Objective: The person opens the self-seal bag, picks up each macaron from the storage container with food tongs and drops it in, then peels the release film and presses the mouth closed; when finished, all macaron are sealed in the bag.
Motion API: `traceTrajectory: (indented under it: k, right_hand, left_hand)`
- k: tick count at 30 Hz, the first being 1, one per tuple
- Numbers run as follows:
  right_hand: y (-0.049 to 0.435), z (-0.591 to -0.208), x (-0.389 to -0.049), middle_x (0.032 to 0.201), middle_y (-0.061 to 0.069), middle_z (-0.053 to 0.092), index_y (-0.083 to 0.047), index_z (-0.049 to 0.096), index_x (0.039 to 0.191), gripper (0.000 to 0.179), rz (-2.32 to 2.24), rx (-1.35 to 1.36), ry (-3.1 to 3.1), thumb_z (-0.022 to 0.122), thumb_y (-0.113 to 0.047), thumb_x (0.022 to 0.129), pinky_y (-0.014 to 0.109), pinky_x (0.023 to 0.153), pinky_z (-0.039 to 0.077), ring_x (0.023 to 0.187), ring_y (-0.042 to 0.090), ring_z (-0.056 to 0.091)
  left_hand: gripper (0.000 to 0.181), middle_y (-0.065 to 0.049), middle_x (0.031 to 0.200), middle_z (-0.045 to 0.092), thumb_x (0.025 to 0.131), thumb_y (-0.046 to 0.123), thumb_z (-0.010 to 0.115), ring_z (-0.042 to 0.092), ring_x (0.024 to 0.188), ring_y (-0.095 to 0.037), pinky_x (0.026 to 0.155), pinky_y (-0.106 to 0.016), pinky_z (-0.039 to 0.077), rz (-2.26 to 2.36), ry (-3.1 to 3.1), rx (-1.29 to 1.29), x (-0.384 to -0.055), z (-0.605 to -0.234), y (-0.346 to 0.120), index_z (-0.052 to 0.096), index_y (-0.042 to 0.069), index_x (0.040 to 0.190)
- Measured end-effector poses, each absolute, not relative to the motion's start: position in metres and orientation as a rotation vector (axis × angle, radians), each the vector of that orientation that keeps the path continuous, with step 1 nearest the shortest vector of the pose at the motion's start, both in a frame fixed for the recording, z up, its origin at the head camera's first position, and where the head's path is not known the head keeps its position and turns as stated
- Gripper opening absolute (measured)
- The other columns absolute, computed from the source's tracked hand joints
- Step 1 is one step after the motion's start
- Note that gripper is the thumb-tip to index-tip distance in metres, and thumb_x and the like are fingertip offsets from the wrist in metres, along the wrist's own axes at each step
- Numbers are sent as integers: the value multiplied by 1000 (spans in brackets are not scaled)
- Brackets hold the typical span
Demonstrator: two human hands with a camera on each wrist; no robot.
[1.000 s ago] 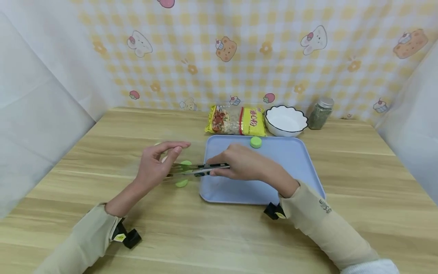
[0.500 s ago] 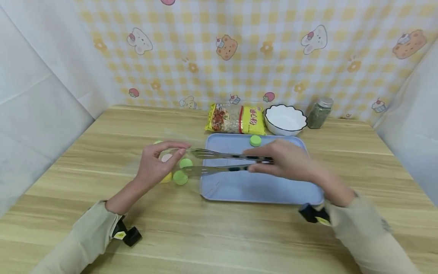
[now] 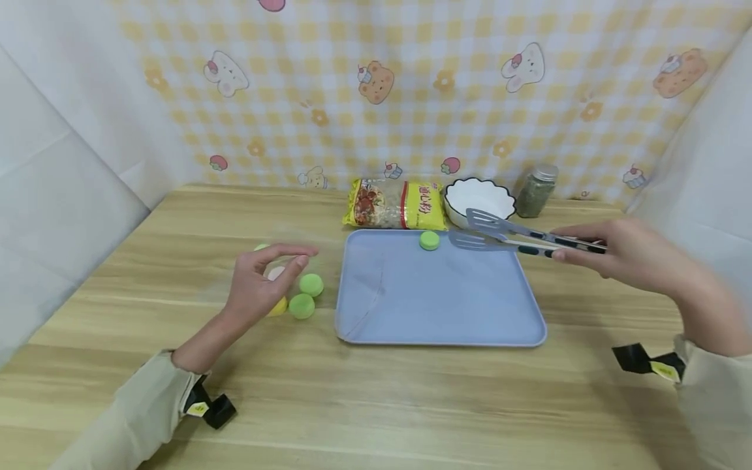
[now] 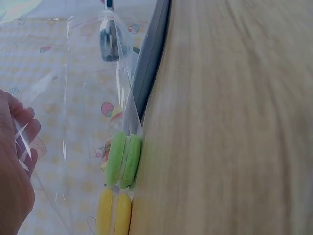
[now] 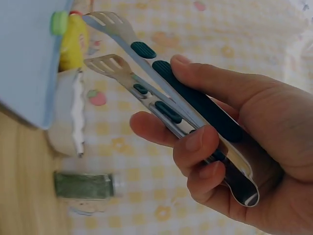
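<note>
In the head view, the left hand partly hides a yellow cookie, and the tongs cover some of the bowl. The right sleeve, blurred, runs past the right edge.

So the wood-grain table is carrying a blue tray, with a yellow packet lying just behind the tray, a white bowl sitting behind its right half, and a jar standing past its back right corner. Macarons are sitting left of it, inside or under clear plastic, can't tell which.
</note>
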State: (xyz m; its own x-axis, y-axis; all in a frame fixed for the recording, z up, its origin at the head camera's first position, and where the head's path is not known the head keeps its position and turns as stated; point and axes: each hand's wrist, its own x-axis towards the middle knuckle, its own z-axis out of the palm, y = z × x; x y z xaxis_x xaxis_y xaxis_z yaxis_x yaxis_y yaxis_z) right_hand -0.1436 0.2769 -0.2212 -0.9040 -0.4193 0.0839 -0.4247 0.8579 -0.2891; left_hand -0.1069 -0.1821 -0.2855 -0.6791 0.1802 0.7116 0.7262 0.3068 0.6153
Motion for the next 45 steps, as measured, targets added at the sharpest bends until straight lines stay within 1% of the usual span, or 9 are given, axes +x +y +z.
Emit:
traceTrajectory:
  k: [6, 14, 19, 28, 33, 36, 40, 43, 45]
  right_hand:
    - [262, -238, -161, 58, -6, 53, -8, 62, 121, 45, 462, 795, -3053, 60, -40, 90, 27, 45, 38, 46, 10, 48]
    - [246, -256, -165, 79, 3, 66, 0, 61, 121, 46, 550, 828, -3040, 63, -34, 89, 28, 49, 41, 46, 9, 51]
    - [240, -261, -167, 76, 4, 64, -1, 61, 120, 44, 605, 805, -3059, 63, -32, 89, 28, 47, 41, 46, 11, 52]
    - [241, -264, -168, 77, 0, 65, -2, 66, 114, 33, 589, 925, -2927, 64, -24, 90, 26, 51, 41, 55, 8, 49]
    - [249, -251, -160, 76, -5, 65, -1, 66, 114, 30, 635, 1009, -2817, 65, -15, 88, 23, 48, 38, 58, 4, 48]
    - [253, -239, -152, 72, -10, 62, -3, 66, 115, 29, 664, 1020, -2794, 66, -14, 87, 21, 44, 34, 54, 2, 45]
    - [253, -225, -138, 60, -17, 49, -9, 67, 114, 29, 629, 1064, -2762, 68, -14, 85, 19, 40, 30, 45, -2, 31]
    - [244, -219, -130, 59, -18, 44, -15, 67, 115, 30, 603, 1172, -2733, 68, -15, 85, 18, 40, 28, 43, -5, 22]
    - [233, -219, -126, 62, -20, 47, -15, 66, 117, 30, 623, 1258, -2732, 67, -16, 87, 17, 41, 30, 43, -6, 22]
  left_hand:
    - [14, -21, 87, 68, 83, -15, 55, 65, 85, -12, 79, -22, 48, -1356, -2038, -784, -104, -285, -183, 67, -11, 89]
    - [15, -18, 89, 68, 85, -13, 55, 64, 88, -12, 81, -22, 47, -1369, -2040, -789, -113, -295, -188, 68, -8, 91]
    - [18, -12, 92, 70, 85, -11, 58, 64, 91, -13, 83, -24, 48, -1383, -2055, -781, -122, -307, -195, 70, -1, 94]
    - [16, -18, 90, 68, 82, -15, 57, 65, 89, -13, 82, -23, 48, -1387, -2023, -808, -112, -293, -187, 68, -8, 92]
    - [19, -18, 89, 68, 79, -17, 57, 65, 89, -14, 80, -23, 49, -1391, -1984, -848, -108, -287, -183, 68, -9, 92]
    - [19, -18, 89, 68, 78, -18, 58, 65, 89, -14, 80, -24, 49, -1396, -1976, -850, -108, -287, -183, 68, -8, 92]
    - [18, -19, 89, 68, 79, -17, 58, 65, 89, -14, 81, -25, 49, -1388, -1989, -840, -108, -286, -182, 67, -9, 91]
    - [18, -21, 89, 68, 79, -18, 58, 65, 89, -14, 81, -25, 49, -1388, -1987, -847, -108, -287, -183, 67, -10, 91]
    - [19, -20, 89, 68, 78, -19, 58, 66, 89, -15, 81, -25, 49, -1393, -1982, -853, -111, -291, -184, 67, -10, 91]
